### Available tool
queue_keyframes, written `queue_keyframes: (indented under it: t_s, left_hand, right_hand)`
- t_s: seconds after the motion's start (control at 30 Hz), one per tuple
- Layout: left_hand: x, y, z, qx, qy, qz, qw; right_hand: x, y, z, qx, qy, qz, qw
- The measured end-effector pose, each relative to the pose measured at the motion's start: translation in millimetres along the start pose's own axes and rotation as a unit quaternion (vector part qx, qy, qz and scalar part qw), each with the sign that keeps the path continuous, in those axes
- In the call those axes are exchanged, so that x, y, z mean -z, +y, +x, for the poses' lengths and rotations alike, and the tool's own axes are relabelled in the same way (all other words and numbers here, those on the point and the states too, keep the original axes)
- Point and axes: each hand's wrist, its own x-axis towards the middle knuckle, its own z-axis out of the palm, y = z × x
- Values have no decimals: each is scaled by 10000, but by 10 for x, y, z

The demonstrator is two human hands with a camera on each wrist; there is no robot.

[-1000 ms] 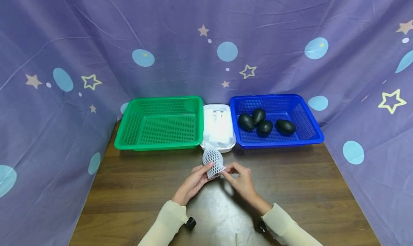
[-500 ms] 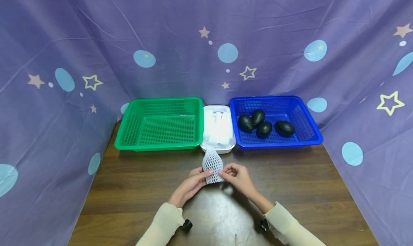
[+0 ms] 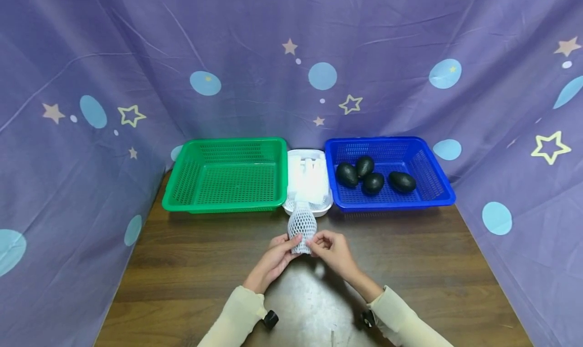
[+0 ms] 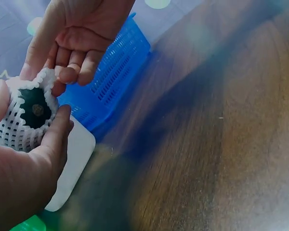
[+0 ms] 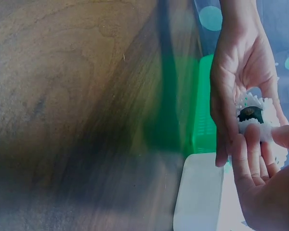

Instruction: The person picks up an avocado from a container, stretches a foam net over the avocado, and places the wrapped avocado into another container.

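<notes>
Lengthwise, the white foam net (image 3: 302, 221) runs away from the person over the counter (image 3: 410, 271), its narrow neck pointing to the white tray (image 3: 322, 212) and its ruffled open end facing back, baring one tip of a dark avocado (image 4: 34, 107). The left hand (image 3: 272, 262) curls thumb and fingers about its side; the right hand (image 3: 338, 256) pinches its open rim.
</notes>
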Motion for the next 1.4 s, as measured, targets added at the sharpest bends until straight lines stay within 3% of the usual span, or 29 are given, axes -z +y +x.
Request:
queue_keyframes:
  t_s: [0.33, 0.6, 1.4]
  left_hand:
    - [20, 42, 41, 101, -131, 414, 9990]
    - [77, 92, 29, 234, -250, 477, 9983]
    - [13, 194, 20, 252, -95, 409, 9988]
  right_hand:
    - [97, 7, 23, -95, -79, 129, 9998]
    - [109, -6, 35, -90, -202, 88, 9997]
    - [147, -28, 78, -8, -272, 71, 9996]
